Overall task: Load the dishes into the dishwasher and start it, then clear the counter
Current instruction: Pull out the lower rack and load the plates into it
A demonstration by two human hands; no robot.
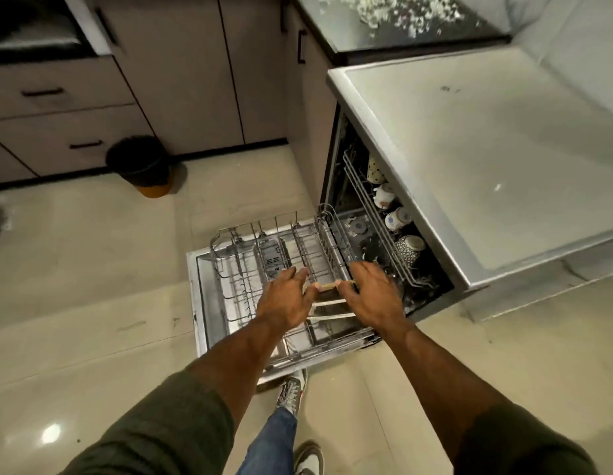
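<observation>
- The dishwasher (pixel 335 186) stands open under the desk (pixel 418 39), its door (pixel 204 303) folded flat to the floor and the lower rack (pixel 264 255) drawn fully out over it.
- The left hand (pixel 286 298) and the right hand (pixel 371 293) reach down side by side over the near right part of that rack, well past its front edge.
- Between them they hold a plate (pixel 327 286) set on edge: the left fingers are curled at its left rim, the right thumb and fingers pinch the right rim. I judge it a plate from the thin pale edge alone; its face does not show.
- Two more pale plates (pixel 329 308) stand in the tines just nearer the person, edge-up and parallel to the held one.
- The deciding relation: the held plate's long edge runs left to right between the hands, across the tine rows, and the free slot lies directly below it. Both hands are equally close, so a straight lowering should seat it.
- The upper rack (pixel 377 214), partly inside the tub, carries patterned cups (pixel 409 248) tipped on their sides.
- The lower rack looks mostly unfilled, so loading seems early.
- A dark waste bin (pixel 140 162) stands on the floor by the drawers.
</observation>
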